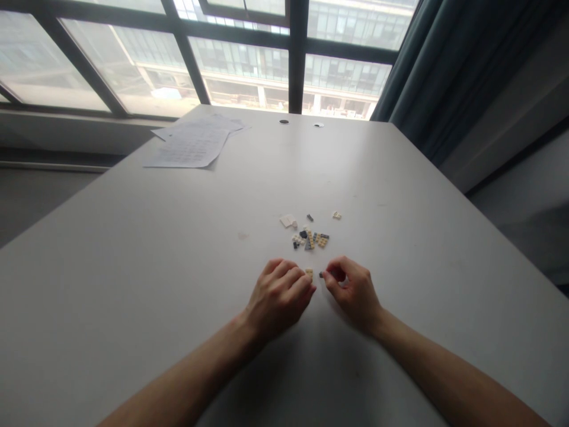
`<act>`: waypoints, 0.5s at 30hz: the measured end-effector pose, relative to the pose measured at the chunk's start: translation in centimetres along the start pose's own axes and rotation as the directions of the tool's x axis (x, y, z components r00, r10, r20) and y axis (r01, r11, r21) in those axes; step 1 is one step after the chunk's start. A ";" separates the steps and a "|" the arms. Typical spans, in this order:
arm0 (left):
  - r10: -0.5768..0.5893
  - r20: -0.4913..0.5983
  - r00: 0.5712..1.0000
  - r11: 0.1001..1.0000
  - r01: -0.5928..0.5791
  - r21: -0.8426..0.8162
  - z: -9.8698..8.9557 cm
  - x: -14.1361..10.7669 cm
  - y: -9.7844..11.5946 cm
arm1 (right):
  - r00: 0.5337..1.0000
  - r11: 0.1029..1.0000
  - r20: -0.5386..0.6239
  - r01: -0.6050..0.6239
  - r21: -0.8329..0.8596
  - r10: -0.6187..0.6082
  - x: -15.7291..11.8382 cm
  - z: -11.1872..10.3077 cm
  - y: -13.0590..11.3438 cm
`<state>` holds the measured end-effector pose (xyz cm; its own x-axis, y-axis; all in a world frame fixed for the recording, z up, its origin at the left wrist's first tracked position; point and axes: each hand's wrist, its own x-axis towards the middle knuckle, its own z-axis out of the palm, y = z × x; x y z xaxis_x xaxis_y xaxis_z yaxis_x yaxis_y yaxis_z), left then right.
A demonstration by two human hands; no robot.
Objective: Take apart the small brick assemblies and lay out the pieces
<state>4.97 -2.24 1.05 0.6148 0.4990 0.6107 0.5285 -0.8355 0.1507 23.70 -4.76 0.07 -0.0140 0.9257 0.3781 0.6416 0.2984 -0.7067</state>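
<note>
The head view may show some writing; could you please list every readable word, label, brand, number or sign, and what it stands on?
No text is readable.
Sheets of paper: printed lines, too small and blurred to read.
Toy bricks: no lettering can be made out.

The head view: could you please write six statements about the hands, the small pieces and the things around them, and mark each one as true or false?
1. The left hand holds a tan piece. True.
2. The right hand holds nothing. False: it pinches a small dark grey piece.
3. The two held pieces are joined together. False: a gap shows between them.
4. A pile of small pieces lies on the white table, beyond the hands. True.
5. The sheets of paper lie at the near right of the table. False: they lie at its far left.
6. A dark curtain hangs on the right side of the view. True.
</note>
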 end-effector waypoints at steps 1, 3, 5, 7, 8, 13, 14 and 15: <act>-0.001 0.003 1.000 1.000 0.001 -0.001 0.0 0.0 0.0 | 1.000 1.000 0.000 -0.002 -0.004 0.002 0.0 0.0 0.0; -0.002 0.010 1.000 1.000 0.002 -0.005 0.0 -0.1 0.0 | 1.000 1.000 0.003 -0.009 -0.018 0.009 0.0 0.0 0.0; -0.001 0.018 1.000 1.000 0.001 -0.008 0.1 -0.1 0.0 | 1.000 0.999 0.015 -0.014 -0.037 0.014 0.0 0.1 -0.1; 0.001 0.025 1.000 1.000 -0.001 -0.008 0.1 -0.1 0.0 | 0.999 0.998 0.039 -0.014 -0.054 0.016 0.1 0.1 -0.1; 0.002 0.027 1.000 1.000 -0.002 -0.008 0.1 -0.1 -0.1 | 0.998 0.998 0.055 -0.010 -0.059 0.013 0.1 0.1 -0.1; 0.005 0.027 1.000 1.000 -0.005 -0.011 0.2 -0.1 -0.1 | 0.995 0.998 0.097 0.005 -0.064 0.002 0.2 0.1 -0.2; 0.006 0.028 1.000 1.000 -0.006 -0.010 0.2 -0.1 -0.1 | 0.995 0.998 0.097 0.003 -0.062 0.003 0.2 0.1 -0.1; 0.005 0.027 1.000 1.000 -0.005 -0.009 0.2 -0.1 -0.1 | 0.995 0.998 0.098 0.000 -0.062 0.006 0.2 0.1 -0.1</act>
<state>4.92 -2.16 0.83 0.6333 0.5006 0.5902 0.5199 -0.8401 0.1547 23.52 -4.61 0.17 -0.0854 0.9457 0.3137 0.6878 0.2837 -0.6681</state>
